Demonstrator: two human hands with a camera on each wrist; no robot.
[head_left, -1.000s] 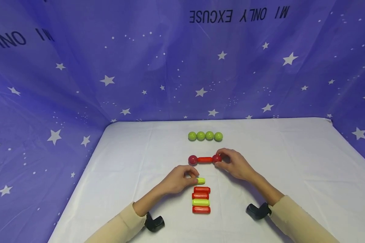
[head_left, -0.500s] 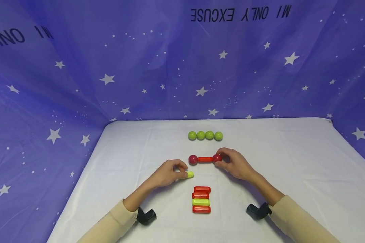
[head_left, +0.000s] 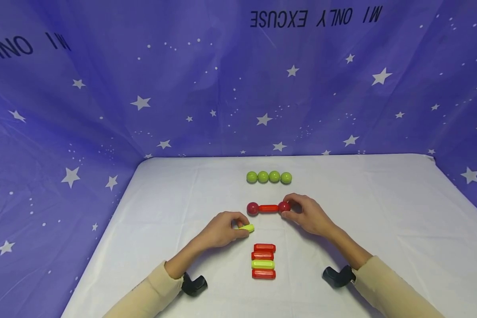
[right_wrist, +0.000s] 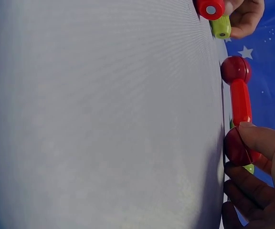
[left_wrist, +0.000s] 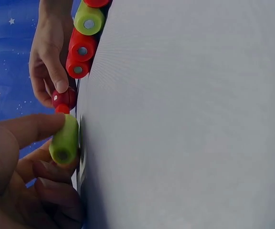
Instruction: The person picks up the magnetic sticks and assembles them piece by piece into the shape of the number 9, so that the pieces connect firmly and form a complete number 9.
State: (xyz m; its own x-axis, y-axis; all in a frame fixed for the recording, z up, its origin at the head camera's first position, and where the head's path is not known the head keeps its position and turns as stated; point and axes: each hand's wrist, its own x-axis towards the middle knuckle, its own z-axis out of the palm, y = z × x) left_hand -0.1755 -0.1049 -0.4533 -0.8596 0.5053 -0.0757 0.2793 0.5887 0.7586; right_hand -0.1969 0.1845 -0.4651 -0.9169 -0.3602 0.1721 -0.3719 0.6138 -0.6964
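Observation:
My left hand (head_left: 221, 230) pinches a yellow-green magnetic stick (head_left: 248, 228) between thumb and fingers; in the left wrist view that stick (left_wrist: 65, 140) points one end at the camera. Just beyond it lies a red stick (head_left: 268, 208) with a dark red ball at each end, the left ball (head_left: 252, 208) and the right ball (head_left: 283, 206). The right ball is in the grip of my right hand (head_left: 310, 215). In the right wrist view, thumb and fingers hold this ball (right_wrist: 237, 145), and the red stick (right_wrist: 240, 101) runs from it to the other ball.
Nearer to me, red sticks (head_left: 263, 274) and a yellow-green stick (head_left: 263, 264) lie stacked in a row. Several green balls (head_left: 263, 176) stand in a line at the back of the white table (head_left: 175, 185). A starry blue curtain (head_left: 206, 88) surrounds it.
My left hand has carried the yellow-green stick left and away from me, off the near end of the row, then turned it slightly. My right hand stays in place on the ball.

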